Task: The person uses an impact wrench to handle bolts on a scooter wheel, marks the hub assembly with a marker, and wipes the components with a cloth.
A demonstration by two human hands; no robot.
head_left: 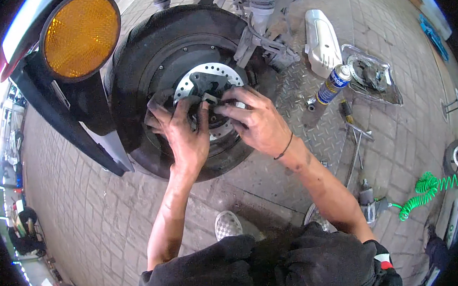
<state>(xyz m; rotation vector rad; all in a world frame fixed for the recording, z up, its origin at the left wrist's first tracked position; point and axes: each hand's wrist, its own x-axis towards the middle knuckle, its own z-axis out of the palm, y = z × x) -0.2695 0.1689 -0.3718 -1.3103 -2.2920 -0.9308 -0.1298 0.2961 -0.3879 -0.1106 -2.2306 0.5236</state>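
Spray can, green coiled hose, orange reflector nearby

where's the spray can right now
In the head view the spray can lies on the metal plate, right of the wheel, between the white cover and the right hand.

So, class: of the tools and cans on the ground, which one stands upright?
The blue and yellow spray can; the screwdriver and air tool lie flat.
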